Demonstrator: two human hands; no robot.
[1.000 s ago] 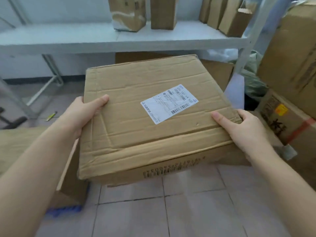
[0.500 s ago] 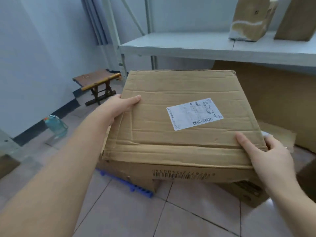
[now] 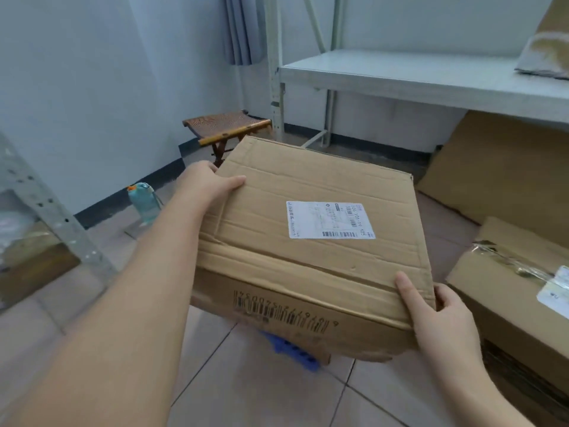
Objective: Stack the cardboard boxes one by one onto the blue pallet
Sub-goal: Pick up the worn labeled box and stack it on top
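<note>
As the view swings left from the shelf, the cardboard box, grasped by the left hand and right hand, now hangs over the blue pallet, ready for lowering.

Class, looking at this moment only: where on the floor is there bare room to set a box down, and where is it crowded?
Bare tiles lie between the bottle and the held box, and nearer the camera. Crowded on the right, where another box sits.
</note>
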